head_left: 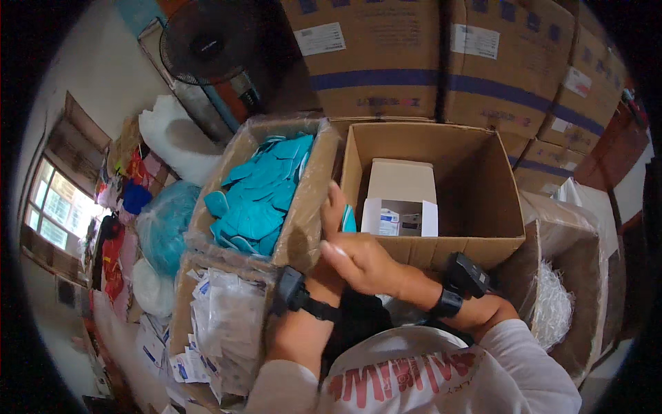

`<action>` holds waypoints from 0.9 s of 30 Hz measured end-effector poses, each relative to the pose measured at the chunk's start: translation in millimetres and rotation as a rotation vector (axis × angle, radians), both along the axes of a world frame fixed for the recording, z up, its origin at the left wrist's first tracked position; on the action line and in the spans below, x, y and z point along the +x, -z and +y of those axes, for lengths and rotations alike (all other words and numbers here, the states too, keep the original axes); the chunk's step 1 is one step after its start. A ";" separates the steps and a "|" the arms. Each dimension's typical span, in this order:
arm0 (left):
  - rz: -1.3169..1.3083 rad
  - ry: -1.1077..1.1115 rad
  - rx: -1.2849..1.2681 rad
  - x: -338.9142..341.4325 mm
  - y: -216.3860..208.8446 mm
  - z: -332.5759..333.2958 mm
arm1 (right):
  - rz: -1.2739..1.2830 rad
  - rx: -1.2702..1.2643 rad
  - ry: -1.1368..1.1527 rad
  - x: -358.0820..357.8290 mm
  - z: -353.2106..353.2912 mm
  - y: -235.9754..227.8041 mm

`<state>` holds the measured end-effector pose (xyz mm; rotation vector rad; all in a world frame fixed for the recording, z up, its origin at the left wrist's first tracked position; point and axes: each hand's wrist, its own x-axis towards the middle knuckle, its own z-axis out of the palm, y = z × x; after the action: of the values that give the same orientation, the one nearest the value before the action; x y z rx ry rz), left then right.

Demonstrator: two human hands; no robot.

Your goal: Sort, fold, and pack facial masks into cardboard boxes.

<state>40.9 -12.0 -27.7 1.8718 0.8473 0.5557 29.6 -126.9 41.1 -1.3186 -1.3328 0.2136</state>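
My left hand is raised in front of the boxes, fingers up, with the edge of a flat teal piece showing beside it. Across its lower part lies my right hand, closed, its thumb pointing left; what its fingers hold is hidden. Left of my hands, a plastic-lined carton contains a heap of similar rounded teal pieces. Ahead and to the right stands an open brown carton. Inside it is a small white box, its flap raised, containing printed packets.
A carton of clear packets sits at lower left. To the right, another carton contains white strands. Large sealed boxes are stacked behind, beside a black fan. Stuffed plastic bags lie at left.
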 end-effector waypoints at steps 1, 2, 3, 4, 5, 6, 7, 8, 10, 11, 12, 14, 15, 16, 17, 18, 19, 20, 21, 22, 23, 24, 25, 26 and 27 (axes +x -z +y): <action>0.087 -0.009 -0.146 14.2 -27.9 7.4 | -0.192 -0.240 -0.097 -3.5 -4.0 0.3; 0.071 -0.090 -0.108 19.7 -10.4 26.5 | -0.388 -0.470 -0.217 -15.5 -4.0 -5.1; -0.009 -0.295 -0.079 11.5 20.0 71.1 | -0.532 -0.351 -0.387 -34.1 -12.5 -26.3; -0.105 -0.498 -0.062 0.5 54.2 116.5 | -0.660 -0.214 -0.562 -49.6 -22.9 -42.9; -0.189 -0.546 -0.101 18.8 82.5 130.7 | -0.764 -0.142 -0.659 -59.5 -42.6 -59.8; -0.256 -0.562 -0.131 10.8 91.7 137.3 | -0.533 -0.181 -0.733 -43.1 -47.3 -57.6; -0.318 -0.603 -0.142 -14.3 92.9 147.8 | -0.379 -0.068 -0.567 -21.3 -53.4 -41.7; -0.172 -0.605 -0.111 -26.8 83.0 147.8 | -0.212 0.030 -0.386 0.2 -63.6 -27.0; -0.131 -0.619 0.006 -47.4 81.5 173.2 | -0.149 -0.117 0.314 55.0 -130.5 -8.6; -0.220 -0.635 0.086 -56.6 91.6 191.0 | 0.083 -0.125 0.588 76.9 -166.8 -6.1; -0.235 -0.703 -0.019 -48.0 62.4 178.7 | 0.153 -0.158 0.817 95.8 -215.5 2.8; -0.197 -0.719 0.082 -52.7 47.5 225.1 | 0.248 -0.206 1.155 132.2 -330.2 35.1; -0.132 -0.733 0.194 -62.9 50.8 267.2 | 0.107 -0.596 1.249 143.3 -375.8 55.7; -0.063 -0.762 0.303 -78.1 53.1 310.8 | -0.052 -0.990 1.303 148.0 -413.3 71.5; -0.026 -0.791 0.299 -72.0 49.3 320.5 | -0.285 -1.273 1.173 129.3 -472.0 100.8; 0.010 -0.831 0.308 -72.2 37.9 329.8 | -0.314 -1.404 1.107 126.8 -482.9 111.1; 0.006 -0.823 0.330 -69.3 29.7 334.5 | -0.348 -1.525 1.034 122.1 -493.0 119.6; 0.007 -0.820 0.357 -68.6 28.0 342.1 | -0.178 -1.518 1.066 126.8 -467.2 115.2; -0.064 -0.758 0.236 -74.2 33.3 355.1 | -0.011 -1.506 1.092 136.6 -437.4 111.1; -0.139 -0.688 0.106 -80.2 41.8 368.8 | 0.130 -1.464 1.061 154.2 -407.6 107.1; -0.213 -0.621 -0.017 -84.5 48.2 375.4 | 0.014 -1.348 0.858 173.5 -362.6 99.2; -0.057 -0.698 0.183 -73.2 57.9 373.1 | 0.151 -0.943 0.951 174.1 -308.9 96.4; 0.094 -0.762 0.392 -59.3 59.7 365.6 | 0.304 -0.986 0.981 192.1 -290.8 124.3; 0.253 -0.836 0.614 -54.8 59.7 359.3 | 0.107 -1.183 0.888 202.4 -224.7 98.5; 0.319 -0.813 0.735 -54.1 63.1 355.6 | 0.231 -1.051 0.735 210.6 -177.1 100.5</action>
<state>-13.2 343.7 -90.8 2.2495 1.8305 1.2052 240.2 -304.0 -59.5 -2.4703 -0.4096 0.5692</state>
